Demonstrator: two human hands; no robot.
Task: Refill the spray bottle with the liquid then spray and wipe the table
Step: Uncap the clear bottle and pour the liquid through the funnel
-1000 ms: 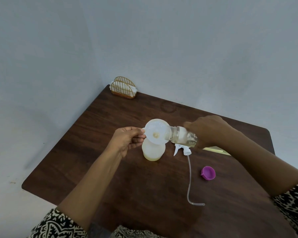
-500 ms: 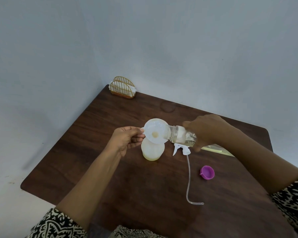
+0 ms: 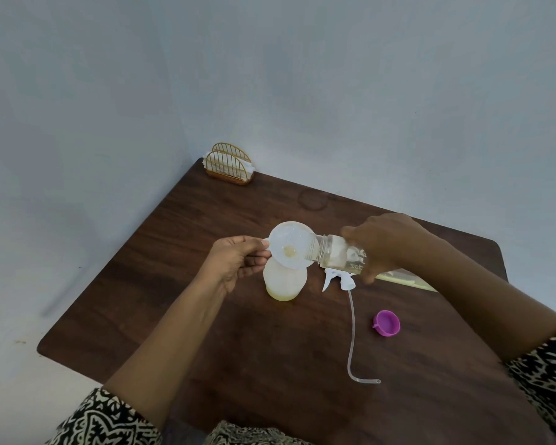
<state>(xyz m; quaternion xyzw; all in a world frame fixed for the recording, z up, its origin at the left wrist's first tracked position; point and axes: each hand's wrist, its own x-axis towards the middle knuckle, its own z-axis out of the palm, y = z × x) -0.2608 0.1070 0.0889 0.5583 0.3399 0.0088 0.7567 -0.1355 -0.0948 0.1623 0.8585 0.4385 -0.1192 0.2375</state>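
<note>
We locate the spray bottle (image 3: 284, 281) upright near the middle of the tabletop (image 3: 180, 316), its trigger head removed. A pale yellow layer of liquid shows at its base. A translucent funnel (image 3: 291, 248) sits in its neck, and a small pool of yellowish liquid lies at the funnel's throat.

The left hand (image 3: 235, 264) is just left of the bottle. Its thumb and fingers pinch the tab on the funnel's rim. The right hand (image 3: 382, 245) is to the right of the funnel, fingers curled around the body of a clear refill bottle (image 3: 337, 256). That bottle is tipped close to horizontal, with its open mouth touching the funnel's right rim.

The trigger head (image 3: 337, 279) lies on the tabletop just right of the spray bottle, below the refill bottle. Its dip tube (image 3: 352, 332) trails toward the near edge. A purple cap (image 3: 386, 322) lies open side up, right of the tube. A flat yellow item (image 3: 408, 281) shows partly behind the right forearm. A wire napkin holder (image 3: 230, 163) stands at the far left corner.

Against the frame half a second earlier, we find both grips, the tilt of the refill bottle and the funnel's seat unchanged. We cannot tell whether the liquid level in the spray bottle has changed.
</note>
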